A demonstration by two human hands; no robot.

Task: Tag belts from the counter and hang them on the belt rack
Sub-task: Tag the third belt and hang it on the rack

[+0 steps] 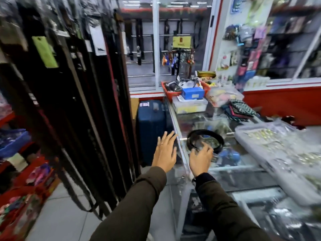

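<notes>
Cluttered shop, glass-topped display table (225,169) right, rack of hanging dark belts (83,101) left. Coiled black leather belt (205,139) lies on the table near its left edge. Right hand (200,158) touches the coil, fingers curled; grip unclear. Left hand (165,150) open, fingers spread, holding nothing.

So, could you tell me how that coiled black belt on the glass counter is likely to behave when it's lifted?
The black belt lies in a loose coil, so it will probably uncoil and hang floppy. On the smooth glass counter it may slide before lifting. The right hand is at its near edge, where the buckle end may swing.
</notes>
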